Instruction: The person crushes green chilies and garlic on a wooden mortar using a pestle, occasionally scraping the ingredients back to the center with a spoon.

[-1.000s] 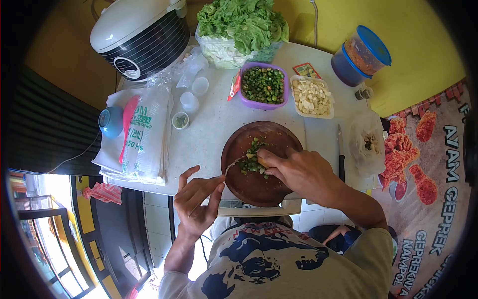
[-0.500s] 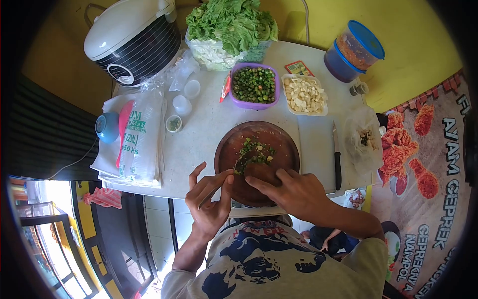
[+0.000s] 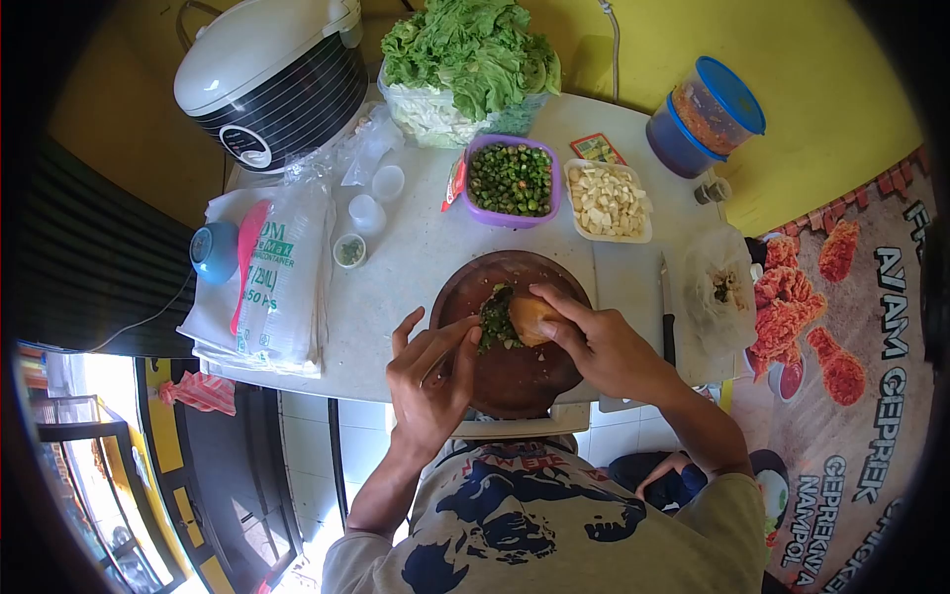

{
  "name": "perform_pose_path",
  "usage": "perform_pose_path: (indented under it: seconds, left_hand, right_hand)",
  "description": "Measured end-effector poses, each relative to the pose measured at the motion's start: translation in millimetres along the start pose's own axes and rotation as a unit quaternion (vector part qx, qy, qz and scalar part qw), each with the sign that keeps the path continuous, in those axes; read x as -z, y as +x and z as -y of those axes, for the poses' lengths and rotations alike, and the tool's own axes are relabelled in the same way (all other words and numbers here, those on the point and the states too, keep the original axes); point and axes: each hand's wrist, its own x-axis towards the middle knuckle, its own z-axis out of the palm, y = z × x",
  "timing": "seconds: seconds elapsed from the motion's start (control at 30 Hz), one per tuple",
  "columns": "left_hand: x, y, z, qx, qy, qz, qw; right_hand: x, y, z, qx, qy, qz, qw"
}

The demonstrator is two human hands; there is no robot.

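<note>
In front of me a round, dark wooden mortar stands at the table's near edge. Crushed green chilli mash lies in it, left of centre. My right hand grips a light-brown wooden pestle, tilted on its side over the mortar, one end against the mash. On the other side, my left hand pinches what looks like a thin metal spoon. Its far end reaches the mash by the pestle and is hard to make out.
Behind the mortar are a purple tub of chopped green chillies and a tray of garlic cloves. A knife lies at right. Left are plastic packs, small cups and a rice cooker. Lettuce stands at the back.
My right hand has lifted and tipped the pestle, so its light-brown side now shows. My left hand has shifted slightly right. The mash is bunched against the pestle.
</note>
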Motion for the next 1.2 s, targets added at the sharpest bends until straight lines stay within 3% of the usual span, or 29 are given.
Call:
perform_pose_path:
  seconds: [0.03,0.1,0.13,0.2,0.4,0.57,0.73,0.83,0.9,1.0,1.2]
  left_hand:
    - [2.7,-2.0,0.0,0.001,0.001,0.000,1.000]
    - [11.8,-3.9,-2.3,0.015,0.001,0.003,1.000]
    - [15.7,-4.8,-0.4,0.009,0.004,-0.007,1.000]
    - [24.8,-3.5,-5.2,0.025,0.006,0.006,1.000]
    - [27.1,-3.2,4.2,0.030,0.017,-0.006,0.999]
    - [29.7,-2.5,2.4,0.054,0.017,0.007,0.998]
    - [31.6,-4.9,5.4,0.052,0.016,0.007,0.999]
    - [30.3,-4.7,3.8,0.037,0.012,-0.001,0.999]
    - [31.4,-6.8,6.8,0.032,0.015,-0.028,0.999]
    - [32.1,-5.9,3.6,0.049,0.022,-0.043,0.998]
    - [25.7,-7.5,10.3,0.043,0.033,-0.038,0.998]
  right_hand:
    - [0.2,0.1,5.6,0.000,0.001,0.001,1.000]
    - [3.1,-5.0,22.9,0.026,-0.214,0.046,0.975]
    - [1.0,-6.4,28.5,0.026,-0.214,0.047,0.975]
    - [-5.3,-7.0,39.4,0.053,-0.341,0.067,0.936]
    - [5.7,15.6,55.1,0.053,-0.369,0.143,0.917]
    - [12.5,24.3,51.8,0.047,-0.347,0.191,0.917]
    - [7.4,23.7,49.2,0.063,-0.348,0.154,0.923]
    - [26.6,33.2,41.6,0.038,-0.289,0.188,0.938]
    - [37.6,40.3,22.6,0.017,-0.133,0.222,0.966]
    - [51.1,50.8,24.0,-0.055,-0.117,0.190,0.973]
    - [37.4,61.3,28.1,-0.011,-0.143,0.159,0.977]
